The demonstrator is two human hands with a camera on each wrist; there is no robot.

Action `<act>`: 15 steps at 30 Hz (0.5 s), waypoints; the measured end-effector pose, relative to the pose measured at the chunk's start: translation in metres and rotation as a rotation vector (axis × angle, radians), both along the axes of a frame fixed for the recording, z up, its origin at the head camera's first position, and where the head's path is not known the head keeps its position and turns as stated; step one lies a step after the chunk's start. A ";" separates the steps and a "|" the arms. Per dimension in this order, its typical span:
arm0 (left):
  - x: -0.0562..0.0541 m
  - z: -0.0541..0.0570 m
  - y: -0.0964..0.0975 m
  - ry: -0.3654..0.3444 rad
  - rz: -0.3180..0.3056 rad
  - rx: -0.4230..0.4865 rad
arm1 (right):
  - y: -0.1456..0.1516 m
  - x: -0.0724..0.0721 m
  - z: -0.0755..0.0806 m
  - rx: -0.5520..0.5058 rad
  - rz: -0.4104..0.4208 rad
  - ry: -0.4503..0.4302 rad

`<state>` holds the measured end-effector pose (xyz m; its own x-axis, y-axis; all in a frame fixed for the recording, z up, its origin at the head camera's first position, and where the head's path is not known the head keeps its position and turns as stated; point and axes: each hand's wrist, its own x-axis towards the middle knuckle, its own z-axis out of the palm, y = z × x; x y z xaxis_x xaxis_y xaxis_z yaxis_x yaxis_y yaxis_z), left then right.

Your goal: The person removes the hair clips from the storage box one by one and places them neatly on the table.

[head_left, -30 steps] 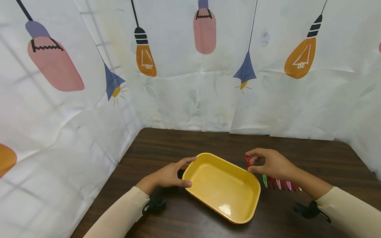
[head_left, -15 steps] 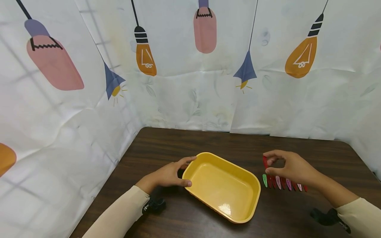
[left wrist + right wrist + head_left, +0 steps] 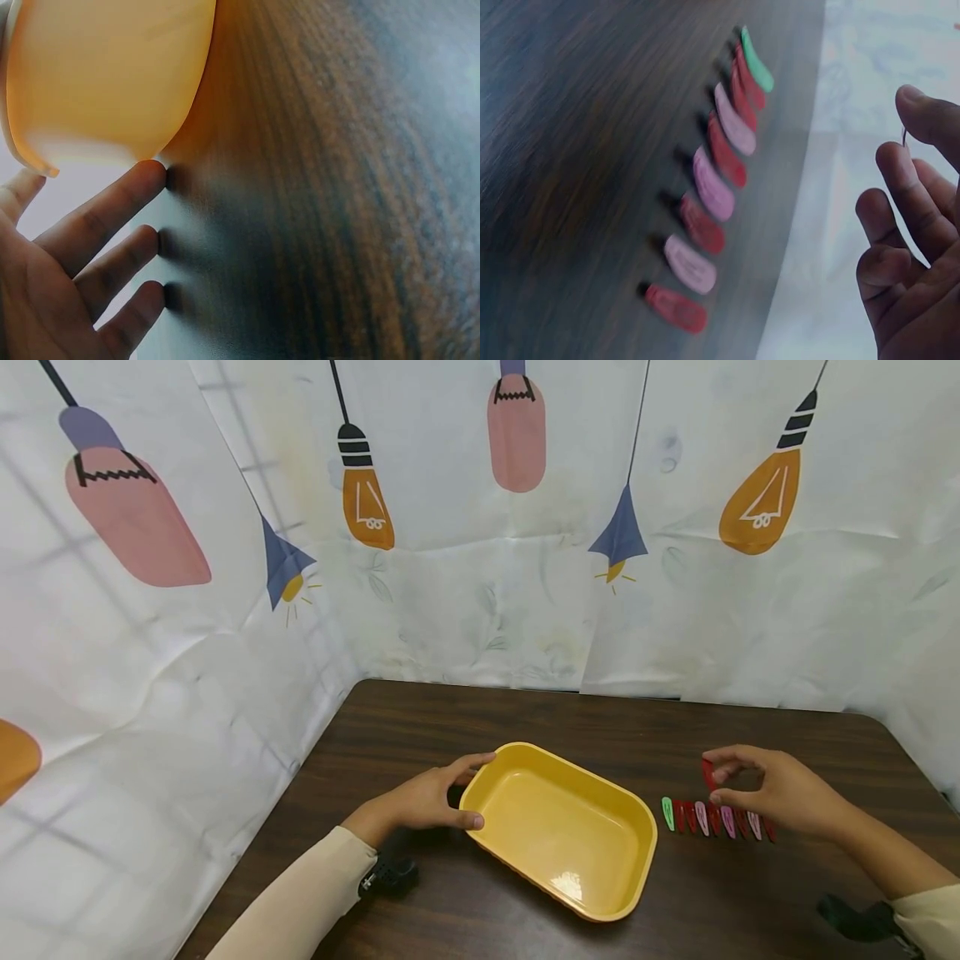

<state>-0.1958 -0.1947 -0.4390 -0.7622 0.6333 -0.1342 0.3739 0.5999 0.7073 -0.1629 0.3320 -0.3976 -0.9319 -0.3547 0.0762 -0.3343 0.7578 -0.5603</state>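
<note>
My right hand (image 3: 780, 787) pinches a red snap hair clip (image 3: 708, 774) upright between thumb and fingers, raised over a row of similar clips. In the right wrist view only a thin edge of that clip shows between the fingertips. The row holds a green clip (image 3: 667, 814) at its left end, then red, pink and purple clips (image 3: 714, 184) side by side. At the left end of a yellow plastic tray (image 3: 562, 827), my left hand (image 3: 431, 797) lies spread, thumb and index finger at its rim. The other left fingertips reach down to the table in the left wrist view.
The dark wood table (image 3: 465, 714) has rounded back corners. A white printed curtain (image 3: 480, 610) hangs right behind it and along the left side. The tray sits at an angle, its right end close to the clip row. Black cameras (image 3: 390, 877) are strapped to both wrists.
My right hand has moved right with the red clip, from beside the tray's right rim to above the row's middle. The left hand and the tray have stayed put.
</note>
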 end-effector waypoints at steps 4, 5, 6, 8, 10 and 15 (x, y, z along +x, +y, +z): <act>0.000 0.000 0.000 -0.003 0.002 -0.002 | 0.011 0.001 -0.003 0.011 -0.007 0.008; 0.000 0.000 0.000 -0.001 0.002 -0.003 | 0.014 0.002 -0.004 0.014 -0.009 0.011; 0.000 0.001 0.000 0.000 0.002 -0.004 | 0.017 0.002 -0.005 0.020 -0.011 0.015; 0.000 0.001 0.000 0.002 -0.001 -0.005 | 0.023 0.002 -0.007 0.032 -0.011 0.024; 0.000 0.001 0.000 0.002 -0.001 -0.006 | 0.029 0.003 -0.009 0.043 -0.016 0.023; 0.000 0.001 0.000 0.002 -0.002 -0.005 | 0.043 0.003 -0.017 0.061 -0.030 0.011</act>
